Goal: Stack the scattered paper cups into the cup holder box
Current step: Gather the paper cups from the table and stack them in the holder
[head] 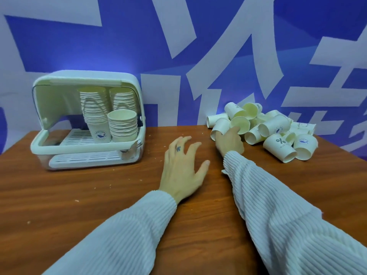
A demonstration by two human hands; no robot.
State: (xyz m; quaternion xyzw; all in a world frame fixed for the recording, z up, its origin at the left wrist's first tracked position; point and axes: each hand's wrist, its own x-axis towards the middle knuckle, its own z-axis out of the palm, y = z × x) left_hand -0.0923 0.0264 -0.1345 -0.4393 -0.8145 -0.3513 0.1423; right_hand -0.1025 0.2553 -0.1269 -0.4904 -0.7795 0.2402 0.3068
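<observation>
A blue wall [123, 48] with large white characters stands behind the far edge of the wooden table [79, 195]. The cup holder box [87, 120], lid raised, sits near the far left corner of the table. Inside it stand three stacks of cups [95, 112]: two tall stacks at the back and one shorter stack in front, on the right. A pile of loose paper cups [266, 128] lies at the far right edge, against the wall, most cups on their sides. The left hand [182, 167] is over the middle of the table, fingers spread and straight, holding nothing. The right hand [230, 141] reaches into the near left side of the pile; its fingers touch one cup [240, 124] lying with its mouth toward the camera. Whether the fingers curl round this cup cannot be told. Both arms wear white ribbed sleeves [278, 205].
</observation>
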